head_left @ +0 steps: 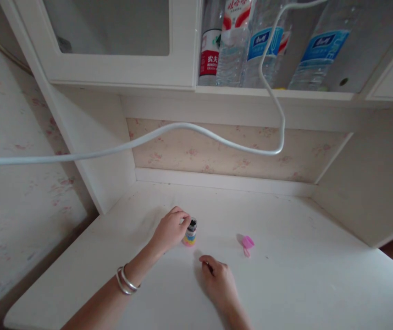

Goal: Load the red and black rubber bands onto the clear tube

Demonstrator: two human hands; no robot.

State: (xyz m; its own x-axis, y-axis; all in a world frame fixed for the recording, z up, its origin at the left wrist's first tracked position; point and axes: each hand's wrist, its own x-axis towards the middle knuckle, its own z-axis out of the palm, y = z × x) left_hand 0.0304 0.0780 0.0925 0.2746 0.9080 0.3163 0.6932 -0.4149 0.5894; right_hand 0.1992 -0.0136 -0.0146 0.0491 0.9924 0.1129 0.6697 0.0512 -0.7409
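Note:
A small jar point(190, 232) with colourful bands and a dark open top stands upright on the white desk point(302, 275). My left hand point(169, 230) curls round its left side, fingers touching the rim. My right hand point(218, 280) rests on the desk nearer to me, fingers pinched on something small and dark that I cannot make out. A small pink lid or cap point(247, 243) lies on the desk to the right of the jar, apart from both hands. Silver bangles point(126, 280) circle my left wrist.
A white cable point(182, 128) hangs across the alcove above the desk. Several plastic water bottles point(261, 43) stand on the shelf overhead, beside a white cabinet door point(113, 41). Floral wallpaper point(17, 192) covers the left wall and the back.

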